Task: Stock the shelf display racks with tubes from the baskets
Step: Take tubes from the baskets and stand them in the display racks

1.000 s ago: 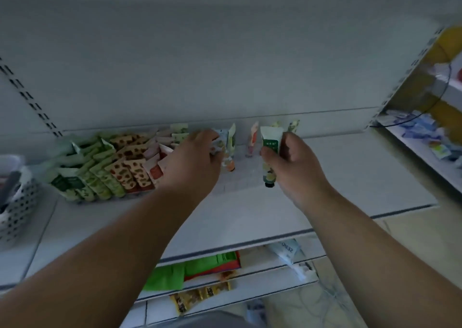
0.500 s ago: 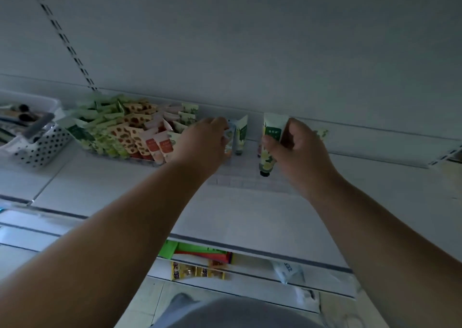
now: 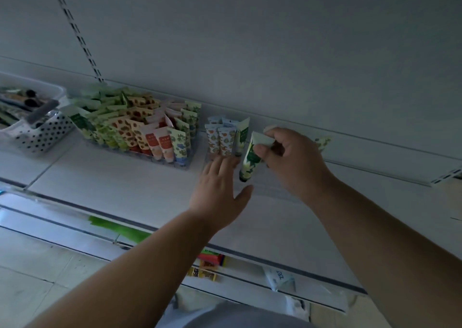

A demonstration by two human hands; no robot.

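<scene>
White shelf [image 3: 105,177] carries everything, back panel behind it. Clear display rack [image 3: 186,163] at centre-left, packed full: rows of upright tubes, green-leaf ones [image 3: 100,125] at left, orange-spotted [image 3: 130,132] in middle, pink-orange [image 3: 160,143] and blue-green floral at right front. Rack walls transparent, edges hard to make out. Second clear rack [image 3: 272,190] just right of it, mostly bare, outline barely visible; a few tubes stand at its back left corner: orange-blue patterned pair [image 3: 221,140] plus a green-white one behind. White perforated basket [image 3: 37,137] at far left, cut off by frame edge, holds dark-capped tubes and a grey handle, contents blurry.

Right hand [image 3: 292,160] pinches green-white floral tube [image 3: 251,158] near its flat top, thumb and fingers curled round it, dark cap down, tube tilted, over the second rack. Another tube [image 3: 322,142] partly hidden behind that hand. Left hand [image 3: 220,192] flat, fingers straight and spread, holding nothing, fingertips just beside the patterned pair; contact unclear.

Lower shelves below: green and red packets, mostly hidden by forearm and shelf lip, labels unreadable.
</scene>
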